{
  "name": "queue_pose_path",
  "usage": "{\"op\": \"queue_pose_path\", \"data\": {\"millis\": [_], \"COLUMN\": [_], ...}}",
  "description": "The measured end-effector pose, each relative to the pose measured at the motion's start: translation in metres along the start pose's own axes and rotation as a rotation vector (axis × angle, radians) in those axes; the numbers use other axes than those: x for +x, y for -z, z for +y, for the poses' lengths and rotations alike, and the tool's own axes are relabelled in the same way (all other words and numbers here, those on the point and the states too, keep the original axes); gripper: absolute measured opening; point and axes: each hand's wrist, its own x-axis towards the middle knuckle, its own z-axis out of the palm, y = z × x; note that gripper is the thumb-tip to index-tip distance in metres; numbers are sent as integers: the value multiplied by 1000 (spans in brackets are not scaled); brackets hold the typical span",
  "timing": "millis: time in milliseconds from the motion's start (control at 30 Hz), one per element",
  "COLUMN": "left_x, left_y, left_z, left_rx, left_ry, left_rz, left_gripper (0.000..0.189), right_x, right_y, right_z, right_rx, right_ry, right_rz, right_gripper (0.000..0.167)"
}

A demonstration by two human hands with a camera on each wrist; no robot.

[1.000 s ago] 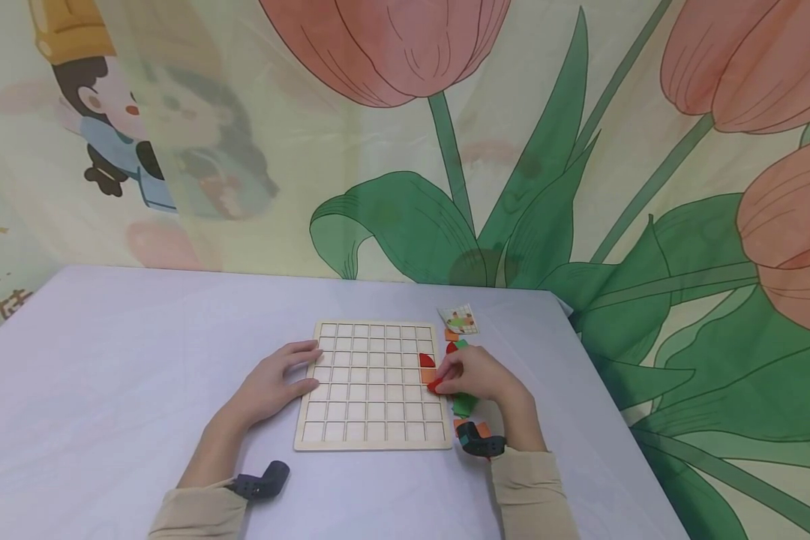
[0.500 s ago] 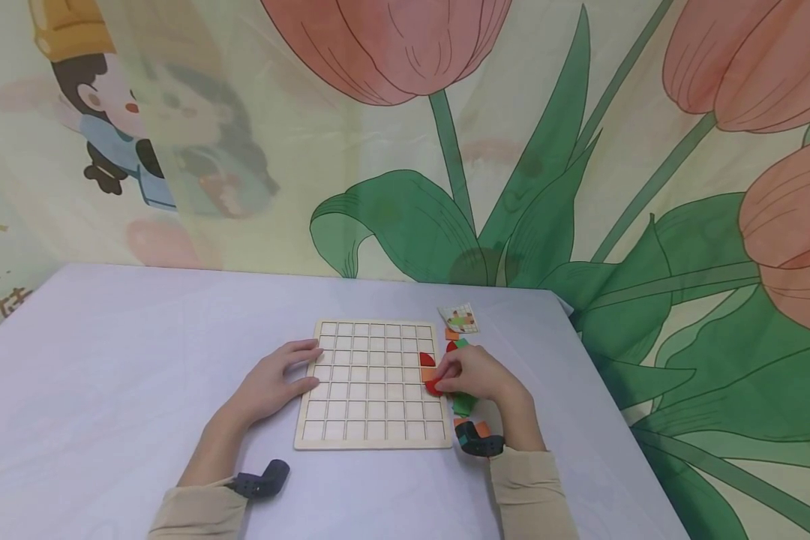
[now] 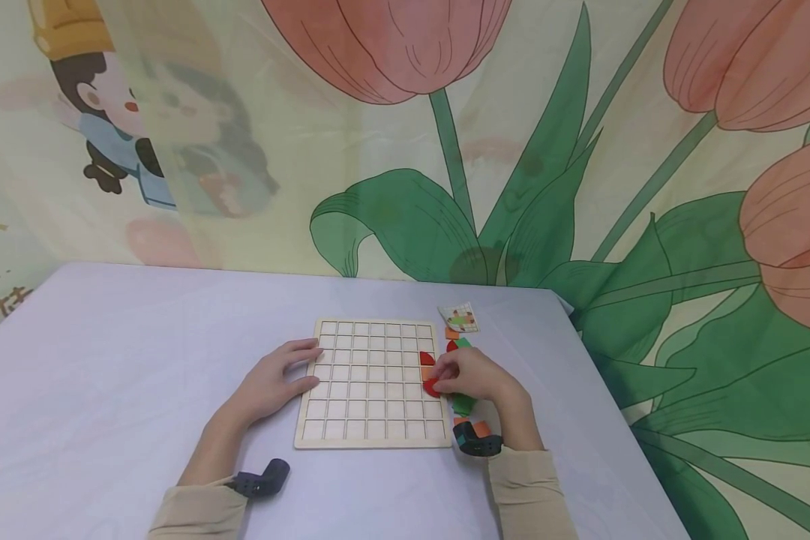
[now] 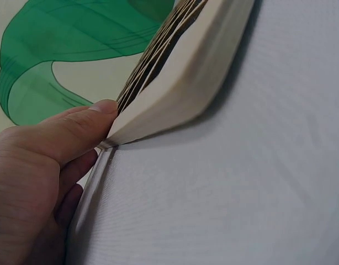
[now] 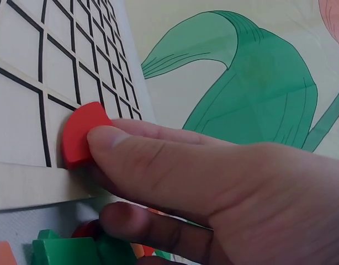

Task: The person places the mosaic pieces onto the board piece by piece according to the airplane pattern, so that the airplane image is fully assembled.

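Observation:
A pale wooden grid board [image 3: 371, 442] lies on the table. My right hand [image 3: 479, 373] pinches a red rounded block [image 5: 84, 135] between thumb and fingers, over the board's right column. In the head view, a red quarter-round block [image 3: 427, 358] sits in a square farther up that column, with an orange square block [image 3: 427, 373] just below it. The fingers partly hide the held block. My left hand [image 3: 270, 384] rests at the board's left edge with fingers and thumb extended. In the left wrist view, its thumb [image 4: 106, 107] touches the rim.
Green blocks [image 3: 463, 405], orange blocks [image 3: 482, 429] and a red block [image 3: 452, 346] lie along the board's right side, partly under the right hand. A small pattern card [image 3: 460, 318] lies beyond them. The white-covered table [image 3: 108, 375] ends at a printed wall cloth.
My right hand has shifted the red block slightly left and turned it, so more of its face shows at the right-column square. The left hand stays at the board's edge.

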Motion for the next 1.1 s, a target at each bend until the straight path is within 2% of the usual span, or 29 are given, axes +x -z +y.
{"op": "queue_pose_path", "data": {"millis": [333,467,667,833,967,1100], "left_x": [0,0,0,0,1,1], "left_y": [0,1,0,0,0,0], "left_z": [1,1,-1,0,0,1], "left_rx": [7,7,5,1,5,5], "left_ry": [5,-2,-9,-13,-10,-8], "left_rz": [-2,-2,0,2,-1,-3], "left_gripper": [51,51,51,51,51,51], "right_x": [0,0,0,0,3,6], "right_y": [2,3,5,6,6,6], "right_z": [-2,-1,2,3,4,5], "right_rx": [13,16,-11,6,19,72], "right_ry": [-8,-16,13,50,78,34], "right_rz": [-25,-14,23,33,47,110], "right_gripper": [25,24,9,10,22,23]}}
